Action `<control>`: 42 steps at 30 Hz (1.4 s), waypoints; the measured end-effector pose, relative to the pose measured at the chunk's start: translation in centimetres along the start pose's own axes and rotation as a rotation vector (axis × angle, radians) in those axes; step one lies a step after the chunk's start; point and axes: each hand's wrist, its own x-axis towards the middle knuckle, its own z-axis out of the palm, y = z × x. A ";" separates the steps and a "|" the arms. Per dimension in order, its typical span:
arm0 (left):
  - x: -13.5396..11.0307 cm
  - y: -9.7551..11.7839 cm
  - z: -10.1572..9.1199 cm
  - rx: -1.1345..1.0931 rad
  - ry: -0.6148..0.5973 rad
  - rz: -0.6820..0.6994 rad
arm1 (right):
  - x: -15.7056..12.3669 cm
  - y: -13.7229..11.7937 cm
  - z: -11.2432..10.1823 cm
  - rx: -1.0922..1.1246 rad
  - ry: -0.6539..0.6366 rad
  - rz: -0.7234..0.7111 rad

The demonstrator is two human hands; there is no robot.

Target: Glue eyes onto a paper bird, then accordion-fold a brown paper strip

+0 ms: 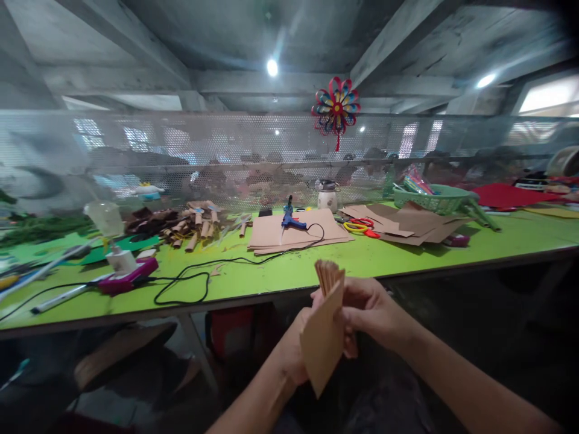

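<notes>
Both my hands hold a piece of brown pleated cardboard (323, 337) in front of me, below the edge of the green table (280, 271). My left hand (292, 349) grips it from behind, mostly hidden by the sheet. My right hand (371, 310) is closed on its folded upper part, where the pleats (329, 274) fan upward.
On the table lie a blue glue gun (292, 222) on flat cardboard sheets (294, 232), its black cord (203, 274), yellow and red scissors (359, 228), a pink glue gun (129, 277), rolled cardboard pieces (194, 226), a green basket (432, 198). A mesh screen (226, 150) backs the table; a paper pinwheel (335, 108) hangs above.
</notes>
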 end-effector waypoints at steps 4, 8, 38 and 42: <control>-1.1 2.6 -3.6 0.118 0.106 -0.015 | 1.6 -0.3 -3.9 -0.136 0.266 -0.121; -0.2 7.7 -9.2 0.494 0.403 0.083 | 5.2 -0.8 -8.7 -0.498 0.104 0.087; 9.0 3.6 -14.1 1.397 0.040 0.191 | 12.5 5.6 -9.8 -1.400 -0.146 -0.197; 8.5 3.0 -14.2 1.434 0.060 0.304 | 12.0 5.5 -10.0 -1.415 -0.133 -0.180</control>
